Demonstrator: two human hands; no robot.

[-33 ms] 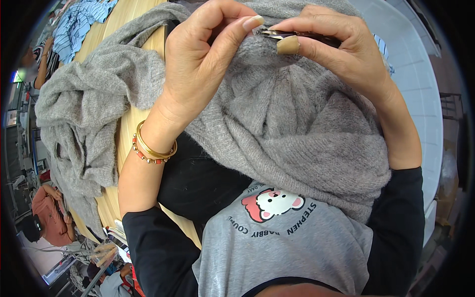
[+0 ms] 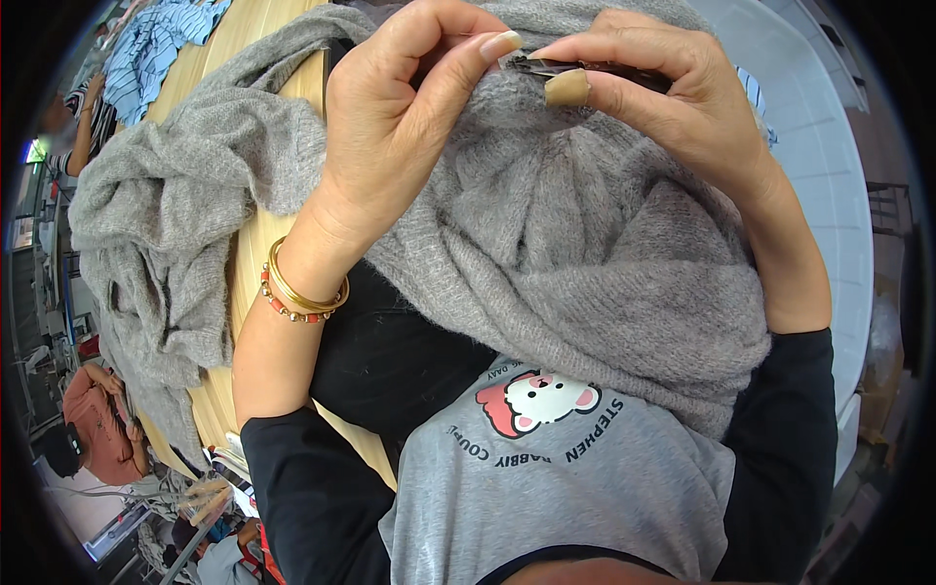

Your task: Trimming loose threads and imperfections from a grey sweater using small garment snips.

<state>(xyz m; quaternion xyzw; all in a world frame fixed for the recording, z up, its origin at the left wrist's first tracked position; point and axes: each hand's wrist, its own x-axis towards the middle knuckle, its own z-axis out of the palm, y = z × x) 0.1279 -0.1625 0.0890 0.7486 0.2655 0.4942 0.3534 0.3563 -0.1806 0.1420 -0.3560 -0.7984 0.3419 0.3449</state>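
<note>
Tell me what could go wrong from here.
The dark pointed tool in the right hand has its tips close to the left hand, so a slip could nick a finger.

Those tips are also right at the fuzzy gray knit, and might catch or damage a stitch.

The beaded bracelet on the left wrist sits near the loose fabric and could perhaps snag it.

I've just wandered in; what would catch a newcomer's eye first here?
Probably the fuzzy grey knit, heaped across the middle and spilling left over the wooden table. At the top, the right hand holds a dark pointed tool close to the left hand. Low in the centre, a white bear print stands out on the grey shirt.
</note>
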